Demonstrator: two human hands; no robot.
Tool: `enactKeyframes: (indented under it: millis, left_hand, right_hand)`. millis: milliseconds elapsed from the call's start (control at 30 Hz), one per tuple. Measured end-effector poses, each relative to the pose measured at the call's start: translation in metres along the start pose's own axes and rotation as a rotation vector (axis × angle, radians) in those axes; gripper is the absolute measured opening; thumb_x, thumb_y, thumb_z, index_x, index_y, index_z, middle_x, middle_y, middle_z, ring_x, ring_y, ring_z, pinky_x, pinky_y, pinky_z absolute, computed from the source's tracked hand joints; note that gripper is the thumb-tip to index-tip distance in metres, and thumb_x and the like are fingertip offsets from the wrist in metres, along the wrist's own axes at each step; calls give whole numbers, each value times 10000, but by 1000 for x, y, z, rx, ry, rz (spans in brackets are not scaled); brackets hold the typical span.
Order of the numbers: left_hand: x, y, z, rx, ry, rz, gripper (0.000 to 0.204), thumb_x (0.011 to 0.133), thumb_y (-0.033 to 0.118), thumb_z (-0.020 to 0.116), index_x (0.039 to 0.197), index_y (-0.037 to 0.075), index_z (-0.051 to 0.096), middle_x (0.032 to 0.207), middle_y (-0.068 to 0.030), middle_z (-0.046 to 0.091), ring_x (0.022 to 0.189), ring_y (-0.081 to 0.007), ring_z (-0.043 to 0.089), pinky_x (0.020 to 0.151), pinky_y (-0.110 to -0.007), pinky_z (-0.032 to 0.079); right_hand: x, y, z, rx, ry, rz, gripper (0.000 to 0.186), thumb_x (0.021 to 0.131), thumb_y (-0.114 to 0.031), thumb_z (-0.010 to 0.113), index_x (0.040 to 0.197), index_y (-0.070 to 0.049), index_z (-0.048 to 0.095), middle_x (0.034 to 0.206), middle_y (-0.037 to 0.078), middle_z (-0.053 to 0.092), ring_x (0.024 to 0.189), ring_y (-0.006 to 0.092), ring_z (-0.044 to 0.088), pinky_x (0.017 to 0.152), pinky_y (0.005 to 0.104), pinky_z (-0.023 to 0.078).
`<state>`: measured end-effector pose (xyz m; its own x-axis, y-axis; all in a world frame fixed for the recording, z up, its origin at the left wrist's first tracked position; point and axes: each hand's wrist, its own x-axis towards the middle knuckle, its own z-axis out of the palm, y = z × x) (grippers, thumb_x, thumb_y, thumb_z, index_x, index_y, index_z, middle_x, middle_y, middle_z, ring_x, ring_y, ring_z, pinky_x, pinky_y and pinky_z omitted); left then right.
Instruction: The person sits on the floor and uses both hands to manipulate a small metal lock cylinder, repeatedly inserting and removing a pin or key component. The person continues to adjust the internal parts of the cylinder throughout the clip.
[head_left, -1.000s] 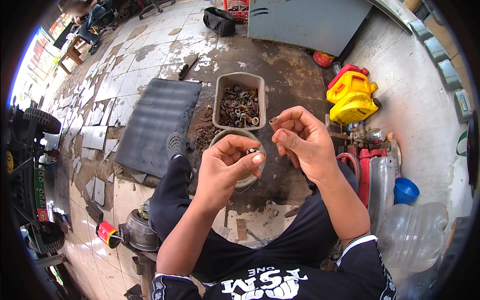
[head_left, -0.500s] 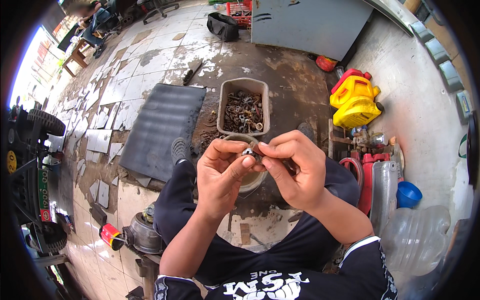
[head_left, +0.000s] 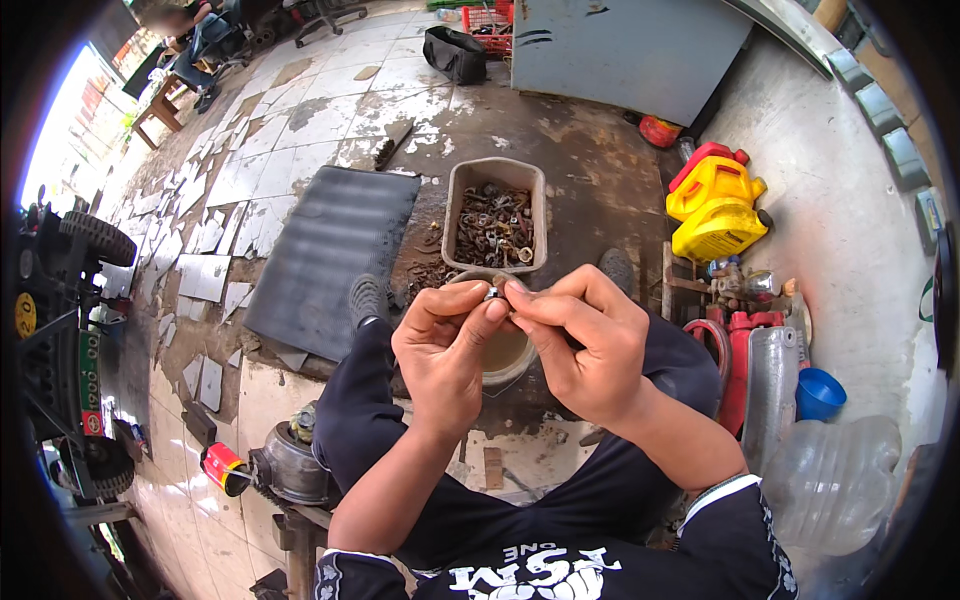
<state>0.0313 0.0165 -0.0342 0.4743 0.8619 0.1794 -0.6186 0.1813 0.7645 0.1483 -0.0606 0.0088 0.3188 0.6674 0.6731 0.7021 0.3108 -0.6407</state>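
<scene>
A worn floor (head_left: pixel 590 150), part cracked tile and part stained brown, spreads around the seated person. Nearest, both hands meet above the gap between the knees. The left hand (head_left: pixel 445 345) pinches a small shiny metal piece (head_left: pixel 491 294) between thumb and forefinger; the right hand (head_left: pixel 590 345) presses its fingertips up against it and seems to pinch a dull brownish piece (head_left: pixel 502 282), largely hidden by the fingers. The shiny piece looks light, hard and stiff, unlikely to break, but its smoothness and tiny size could make it slip; a firm fingertip pinch on its outer sides would suit it best. Directly below sits a round bucket (head_left: pixel 507 378) with what looks like cloudy liquid. Just beyond it stands a rectangular bin (head_left: pixel 542 215) of rusty hardware (head_left: pixel 488 225), with a dark ribbed mat (head_left: pixel 335 260) to its left. To the right are yellow jugs (head_left: pixel 718 235); farther off, a black bag (head_left: pixel 453 55) rests beside a grey cabinet (head_left: pixel 620 55).
</scene>
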Motion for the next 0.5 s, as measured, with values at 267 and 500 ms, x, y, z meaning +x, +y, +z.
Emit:
enactKeyframes:
  millis: [267, 500]
  left_hand:
    - [3, 1, 1, 33, -15, -31, 113, 907, -47, 596, 1016, -19, 591, 973, -144, 663, 853, -185, 670, 773, -280, 563]
    - [6, 6, 1, 1, 53, -17, 112, 874, -35, 659, 978, -40, 619, 933, -126, 668, 799, -174, 674, 741, -278, 565]
  right_hand:
    - [0, 3, 2, 13, 40, 27, 159, 796, 16, 724, 952, -14, 728, 730, 75, 599, 597, 143, 578, 514, 251, 454]
    - [-4, 5, 6, 11, 8, 6, 194, 794, 15, 719, 981, -34, 731, 739, 68, 602, 606, 146, 583, 526, 257, 461]
